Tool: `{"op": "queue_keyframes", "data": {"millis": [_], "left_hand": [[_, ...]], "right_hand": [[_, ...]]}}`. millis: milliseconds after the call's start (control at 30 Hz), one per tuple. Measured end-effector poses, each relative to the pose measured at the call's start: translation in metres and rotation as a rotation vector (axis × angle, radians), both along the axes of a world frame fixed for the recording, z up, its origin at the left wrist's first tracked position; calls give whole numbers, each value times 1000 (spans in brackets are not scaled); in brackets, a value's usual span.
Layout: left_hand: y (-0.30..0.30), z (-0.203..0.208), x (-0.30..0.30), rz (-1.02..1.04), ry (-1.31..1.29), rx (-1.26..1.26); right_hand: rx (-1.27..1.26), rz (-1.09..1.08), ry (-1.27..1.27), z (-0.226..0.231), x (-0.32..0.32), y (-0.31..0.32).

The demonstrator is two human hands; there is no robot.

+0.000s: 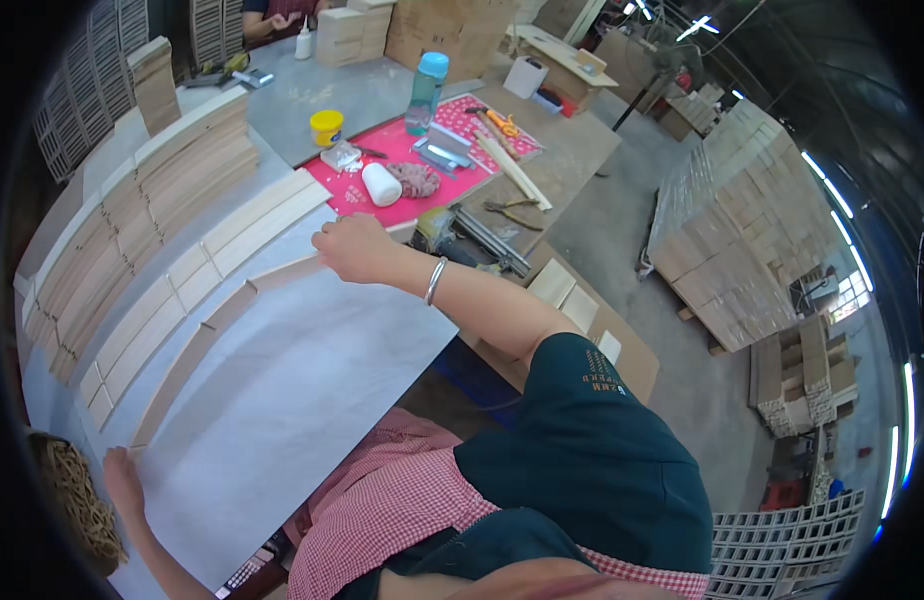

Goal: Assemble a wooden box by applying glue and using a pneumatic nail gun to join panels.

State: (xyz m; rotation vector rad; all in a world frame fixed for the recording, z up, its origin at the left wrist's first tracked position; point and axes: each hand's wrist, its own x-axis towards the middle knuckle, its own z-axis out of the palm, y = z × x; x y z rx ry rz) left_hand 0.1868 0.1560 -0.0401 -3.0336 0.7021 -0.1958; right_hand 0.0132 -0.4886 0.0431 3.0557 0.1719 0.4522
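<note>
A long thin wooden strip (187,358) with short crosspieces along it spans the white tabletop (312,370) between my hands. My right hand (357,248) is closed around its far end, fingers curled. Down at the near left, my left hand (122,480) pinches the other end. Just beyond the strip lies a flat row of pale wooden slats (187,285) with narrow cross strips over the joints. Behind that row stand stacked wooden boards (147,215).
At the near left sits a bundle of tan bands (77,500). A pink mat (397,215) carries a teal bottle (423,100), a white bottle (382,185) and a rag (417,180). Pliers (512,212) lie to its right. Another person's hand (280,22) shows at the far table.
</note>
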Motion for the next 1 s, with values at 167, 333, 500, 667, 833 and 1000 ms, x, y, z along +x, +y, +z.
{"op": "queue_keyframes", "data": {"millis": [167, 333, 500, 667, 833, 1000], "left_hand": [[-96, 56, -75, -40, 277, -131], [-137, 55, -107, -102, 441, -150], [-152, 45, -116, -258, 467, -565], [-179, 51, -119, 20, 680, -806], [-171, 9, -111, 266, 529, -847], [-191, -3, -126, 91, 457, -1022]], "right_hand": [[79, -218, -9, -19, -2, 9], [279, -267, 177, -36, -9, 52], [453, -72, 265, -56, -20, 93], [497, 146, 261, -59, -29, 128], [247, 452, -14, -45, -40, 163], [505, 607, -101, -76, -35, 155]]}}
